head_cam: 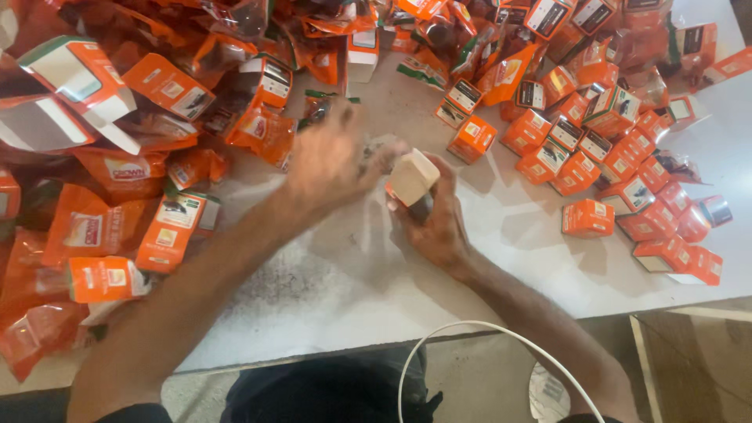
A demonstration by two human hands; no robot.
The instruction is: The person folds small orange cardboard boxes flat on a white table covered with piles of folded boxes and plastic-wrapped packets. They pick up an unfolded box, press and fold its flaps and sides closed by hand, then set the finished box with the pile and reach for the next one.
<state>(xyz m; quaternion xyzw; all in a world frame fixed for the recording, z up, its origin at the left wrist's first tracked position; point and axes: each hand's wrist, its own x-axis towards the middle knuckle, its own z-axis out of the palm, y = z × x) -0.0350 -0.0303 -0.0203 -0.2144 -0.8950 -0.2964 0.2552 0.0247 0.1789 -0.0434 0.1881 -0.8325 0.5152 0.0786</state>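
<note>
Two bare hands work over a white counter point(345, 290) crowded with small orange cartons.

The right hand point(439, 223) grips a small carton point(413, 178), pale flap upward, at the counter's middle. The left hand point(333, 160), blurred, hovers just beside it, fingers point(384, 157) spread loosely. Filled orange boxes point(619, 157) cluster at right; flattened orange cartons point(117, 157) pile at left.

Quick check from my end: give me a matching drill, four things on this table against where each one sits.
1 small box
2 closed orange boxes
3 flat orange cartons
4 white cable

a near table edge
b table's right side
c in right hand, left hand beside it
d heaped on the left

Pairs: 1-c, 2-b, 3-d, 4-a
</note>
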